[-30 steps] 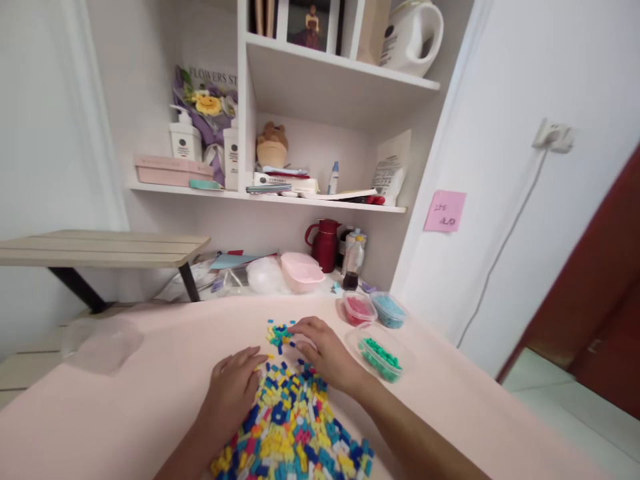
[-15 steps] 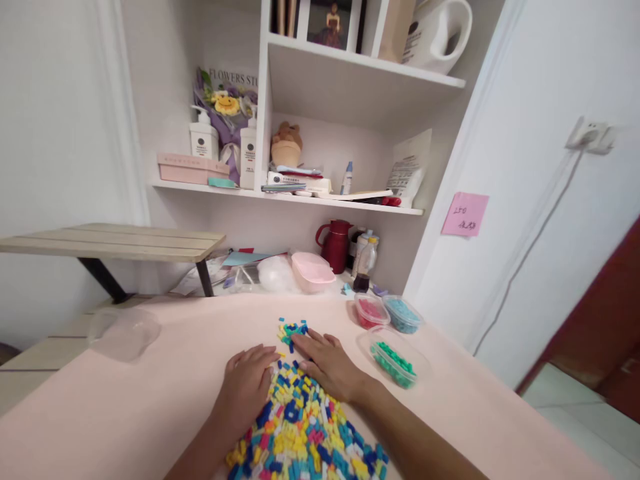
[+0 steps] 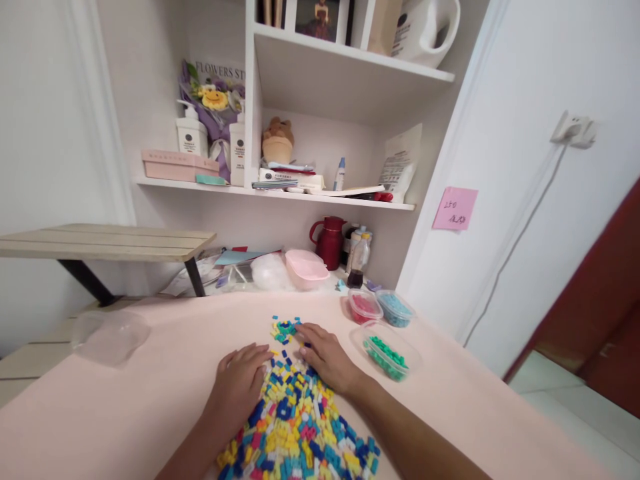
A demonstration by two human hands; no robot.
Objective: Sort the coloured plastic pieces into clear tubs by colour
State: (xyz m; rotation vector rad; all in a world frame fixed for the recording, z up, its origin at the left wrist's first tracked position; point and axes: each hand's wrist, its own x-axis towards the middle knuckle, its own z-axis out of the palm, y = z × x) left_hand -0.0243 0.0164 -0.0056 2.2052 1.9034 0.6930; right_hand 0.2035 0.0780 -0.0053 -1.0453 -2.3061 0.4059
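Note:
A wide pile of small colourful plastic building bricks [image 3: 295, 430] covers the near middle of the pink tabletop. My left hand [image 3: 243, 379] lies along its left edge, palm down, fingers stretched out. My right hand [image 3: 327, 357] rests at the upper right of the pile, fingers extended and thumb apart, touching loose bricks. Just beyond its fingertips lies a smaller cluster of blue, teal and yellow bricks [image 3: 284, 329]. To the right stand clear tubs holding green bricks [image 3: 387, 357], red bricks [image 3: 363, 307] and light blue bricks [image 3: 396, 309]. What lies under both palms is hidden.
An overturned-looking clear plastic container [image 3: 110, 338] sits at the left of the table. A wooden-topped stand [image 3: 105, 241] rises behind it. At the back are a pink bowl [image 3: 307, 267], a red jug [image 3: 329, 243] and bottles [image 3: 359, 260] under white shelves.
My right hand has shifted slightly over the bricks near the small cluster, its fingers flattening and then drawing in a little. My left hand stays beside the pile. The camera view has swayed sideways.

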